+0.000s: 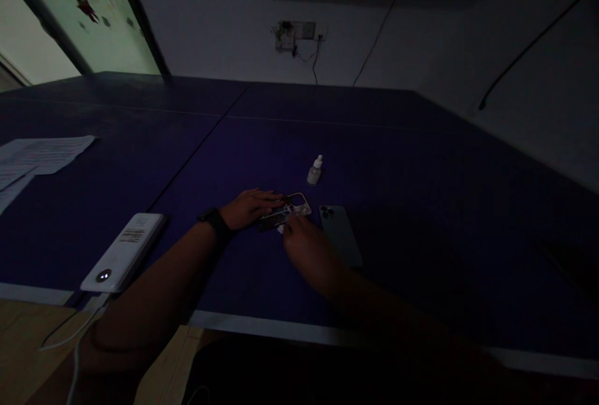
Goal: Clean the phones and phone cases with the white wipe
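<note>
A phone case (pixel 299 197) with a large camera cut-out lies on the dark blue table (pixel 262 149). My left hand (pixel 250 208), with a dark watch on its wrist, rests flat on the case's left part with its fingers stretched out. My right hand (pixel 306 246) has its fingers closed at the case's lower right. A small white scrap (pixel 280 229) shows beside these fingertips; what they hold is mostly hidden. Just right of my right hand, a phone (pixel 340 236) lies with its back and camera lenses up. A small dropper bottle (pixel 315 171) with a white cap stands behind the case.
At the left, a white power bank (pixel 125 249) with a lit display has a cable (pixel 77 349) running over the table's front edge. Printed papers (pixel 42 158) lie farther left. Sockets (pixel 302 32) with cords are on the far wall, and the room is dim.
</note>
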`<action>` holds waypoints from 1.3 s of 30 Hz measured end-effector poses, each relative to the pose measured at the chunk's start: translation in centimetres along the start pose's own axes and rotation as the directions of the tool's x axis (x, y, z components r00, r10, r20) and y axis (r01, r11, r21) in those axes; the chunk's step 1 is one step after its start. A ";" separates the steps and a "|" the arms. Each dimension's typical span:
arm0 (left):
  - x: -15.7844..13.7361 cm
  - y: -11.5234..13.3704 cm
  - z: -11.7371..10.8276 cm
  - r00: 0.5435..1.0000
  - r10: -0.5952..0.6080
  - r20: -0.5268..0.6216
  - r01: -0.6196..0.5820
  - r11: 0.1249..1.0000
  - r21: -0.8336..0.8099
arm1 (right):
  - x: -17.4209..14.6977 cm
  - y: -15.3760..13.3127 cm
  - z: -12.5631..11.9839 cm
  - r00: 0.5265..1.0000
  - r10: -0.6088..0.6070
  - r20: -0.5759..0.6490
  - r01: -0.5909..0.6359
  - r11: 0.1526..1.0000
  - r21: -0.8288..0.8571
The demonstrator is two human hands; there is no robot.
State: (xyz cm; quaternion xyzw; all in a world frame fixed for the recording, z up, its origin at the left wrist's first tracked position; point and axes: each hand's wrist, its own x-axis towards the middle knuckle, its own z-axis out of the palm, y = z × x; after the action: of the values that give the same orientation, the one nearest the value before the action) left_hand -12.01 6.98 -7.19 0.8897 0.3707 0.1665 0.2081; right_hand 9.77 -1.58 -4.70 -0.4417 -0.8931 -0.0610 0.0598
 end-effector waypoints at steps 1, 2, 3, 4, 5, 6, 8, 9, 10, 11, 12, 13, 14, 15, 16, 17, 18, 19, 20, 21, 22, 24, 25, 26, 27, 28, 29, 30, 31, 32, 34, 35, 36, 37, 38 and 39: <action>0.0 0.0 0.0 1.000 0.004 -0.003 -0.004 1.000 0.001 | 0.1 -1.1 -0.1 0.999 -0.041 0.002 0.041 0.999 0.002; 0.0 0.0 0.0 1.000 0.005 -0.002 -0.005 1.000 0.003 | 0.2 -2.0 -0.1 0.997 -0.071 -0.004 0.071 0.997 0.005; 0.0 0.0 -0.1 1.000 0.005 0.000 -0.005 1.000 0.005 | 0.3 -2.7 -0.2 0.994 -0.105 -0.002 0.105 0.994 0.010; 0.0 0.0 -0.1 1.000 0.004 -0.002 -0.004 1.000 0.005 | 0.4 -3.2 -0.3 0.992 -0.129 -0.002 0.129 0.991 0.017; 0.0 0.0 -0.1 1.000 0.003 -0.006 -0.003 1.000 0.005 | 0.4 -3.2 -0.4 0.990 -0.144 0.001 0.144 0.989 0.023; 0.0 0.0 -0.1 1.000 0.004 -0.008 -0.004 1.000 0.004 | 0.4 -2.9 -0.5 0.989 -0.149 0.009 0.149 0.988 0.026; -0.1 0.1 -0.1 1.000 0.008 -0.014 -0.008 1.000 -0.001 | 0.3 -1.3 -0.7 0.993 -0.111 0.040 0.110 0.994 0.019; -0.1 0.1 -0.1 1.000 0.008 -0.013 -0.008 1.000 -0.004 | 0.2 -0.2 -0.7 0.995 -0.077 0.067 0.076 0.997 0.008; -0.1 0.1 -0.1 1.000 0.007 -0.009 -0.008 1.000 -0.005 | 0.1 0.9 -0.8 0.996 -0.015 0.092 0.016 1.000 -0.002; -0.1 0.2 -0.1 1.000 0.006 -0.004 -0.006 1.000 -0.006 | 0.0 1.9 -0.9 0.992 0.066 0.110 -0.066 0.998 -0.008; -0.1 0.2 -0.1 1.000 0.004 -0.002 -0.004 1.000 -0.005 | -0.1 2.6 -0.9 0.987 0.105 0.120 -0.104 0.994 -0.018; 0.0 0.2 -0.1 1.000 0.002 -0.002 -0.002 1.000 -0.002 | -0.1 3.0 -0.9 0.982 0.137 0.128 -0.136 0.991 -0.023; 0.0 0.2 -0.1 1.000 0.001 -0.002 -0.001 1.000 0.001 | -0.2 3.1 -1.0 0.981 0.145 0.132 -0.143 0.989 -0.024; 0.0 0.2 -0.1 1.000 -0.001 -0.005 0.001 1.000 0.004 | -0.2 2.8 -1.0 0.983 0.125 0.132 -0.123 0.992 -0.021; 0.0 0.2 0.0 1.000 -0.002 -0.008 0.002 1.000 0.006 | -0.1 2.2 -1.0 0.988 0.087 0.127 -0.086 0.996 -0.012; 0.0 0.2 0.0 1.000 -0.002 -0.011 0.002 1.000 0.007 | 0.0 1.3 -1.0 0.992 0.038 0.119 -0.039 0.999 0.000; 0.0 0.2 0.0 1.000 -0.002 -0.014 0.003 1.000 0.008 | 0.1 0.3 -1.0 0.994 -0.026 0.103 0.025 1.000 0.017; 0.0 0.2 0.0 1.000 -0.001 -0.016 0.001 1.000 0.006 | 0.2 -0.7 -1.0 0.993 -0.077 0.087 0.074 0.997 0.036; -0.1 0.2 0.0 1.000 0.002 -0.019 -0.002 1.000 0.004 | 0.4 -1.7 -1.0 0.990 -0.120 0.073 0.116 0.992 0.053; -0.1 0.1 0.0 1.000 0.006 -0.022 -0.006 1.000 0.002 | 0.5 -2.5 -1.0 0.987 -0.153 0.059 0.149 0.987 0.066; -0.1 0.1 0.0 1.000 0.009 -0.024 -0.009 1.000 0.000 | 0.7 -3.0 -1.0 0.983 -0.177 0.048 0.173 0.982 0.076; -0.1 0.1 0.0 1.000 0.012 -0.022 -0.012 1.000 -0.004 | 0.8 -3.1 -1.1 0.981 -0.191 0.041 0.188 0.979 0.081; -0.1 0.1 -0.1 1.000 0.012 -0.018 -0.012 1.000 -0.005 | 0.8 -2.7 -1.1 0.983 -0.177 0.047 0.173 0.982 0.076; -0.1 0.1 -0.1 1.000 0.010 -0.013 -0.010 1.000 -0.007 | 0.7 -2.0 -1.2 0.987 -0.149 0.058 0.145 0.987 0.071; -0.1 0.1 -0.1 1.000 0.008 -0.008 -0.008 1.000 -0.010 | 0.6 -1.1 -1.2 0.992 -0.108 0.069 0.104 0.992 0.067; -0.1 0.1 -0.2 1.000 0.005 -0.005 -0.005 1.000 -0.012 | 0.5 -0.1 -1.2 0.995 -0.058 0.081 0.052 0.996 0.067; 0.0 0.1 -0.2 1.000 0.002 -0.004 -0.002 1.000 -0.014 | 0.4 1.0 -1.2 0.997 -0.014 0.080 0.007 0.996 0.084; 0.0 0.2 -0.2 1.000 -0.001 -0.002 0.001 1.000 -0.015 | 0.3 2.0 -1.1 0.996 0.041 0.075 -0.049 0.993 0.109; 0.0 0.3 -0.2 1.000 -0.005 -0.002 0.005 1.000 -0.013 | 0.2 2.9 -1.0 0.995 0.064 0.072 -0.073 0.990 0.118; 0.0 0.4 -0.2 1.000 -0.010 -0.001 0.010 1.000 -0.009 | 0.2 3.8 -0.9 0.995 0.076 0.065 -0.084 0.988 0.128; 0.0 0.7 -0.2 1.000 -0.024 0.004 0.024 1.000 0.008 | 0.2 5.2 -0.7 0.996 0.077 0.045 -0.084 0.984 0.158; -0.1 0.9 -0.2 0.999 -0.036 0.005 0.036 0.999 0.022 | 0.2 5.8 -0.6 0.997 0.075 0.036 -0.080 0.982 0.170; -0.1 1.2 -0.3 0.999 -0.048 0.004 0.047 0.998 0.040 | 0.2 6.4 -0.6 0.997 0.080 0.015 -0.081 0.978 0.191; -0.2 1.5 -0.4 0.999 -0.053 0.005 0.053 0.997 0.060 | 0.1 7.1 -0.5 0.995 0.099 -0.029 -0.090 0.969 0.229; -0.3 1.9 -0.5 0.999 -0.050 0.007 0.049 0.996 0.080 | 0.1 7.7 -0.4 0.987 0.131 -0.097 -0.099 0.953 0.286; -0.3 2.3 -0.6 0.999 -0.040 0.009 0.038 0.994 0.099 | 0.0 8.4 -0.3 0.968 0.174 -0.183 -0.099 0.928 0.359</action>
State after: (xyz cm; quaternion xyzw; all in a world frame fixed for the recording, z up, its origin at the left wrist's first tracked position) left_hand -11.14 5.44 -5.54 0.8924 0.3945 0.1389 0.1693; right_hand 16.46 3.38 -3.97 -0.4765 -0.8453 0.0551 0.2352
